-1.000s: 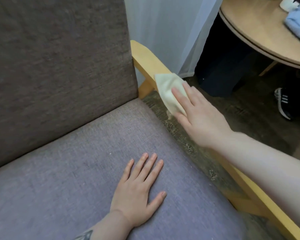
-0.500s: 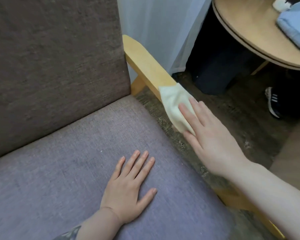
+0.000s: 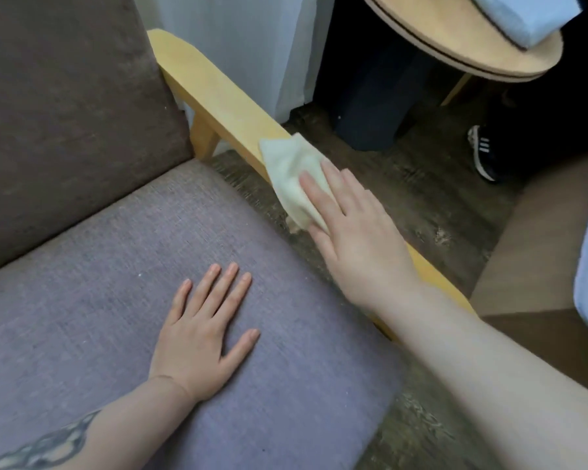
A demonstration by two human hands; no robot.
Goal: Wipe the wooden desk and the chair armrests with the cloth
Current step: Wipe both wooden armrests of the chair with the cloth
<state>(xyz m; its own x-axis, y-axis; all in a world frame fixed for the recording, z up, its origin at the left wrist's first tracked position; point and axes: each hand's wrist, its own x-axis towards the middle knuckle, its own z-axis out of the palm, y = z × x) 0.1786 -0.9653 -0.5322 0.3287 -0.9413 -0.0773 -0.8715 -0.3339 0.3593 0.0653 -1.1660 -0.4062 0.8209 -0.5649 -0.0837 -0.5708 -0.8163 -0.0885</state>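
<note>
Seen from the head camera, a pale cloth (image 3: 294, 179) is pressed flat onto the chair's yellow wooden armrest (image 3: 218, 96) by the right hand (image 3: 357, 239), fingers (image 3: 314, 189) extended and laid over it, not curled. The left hand (image 3: 201, 334) is spread, fingers splayed, holding nothing, on the purple seat cushion (image 3: 82, 283). A round wooden counter (image 3: 455, 42) is seen beyond.
</note>
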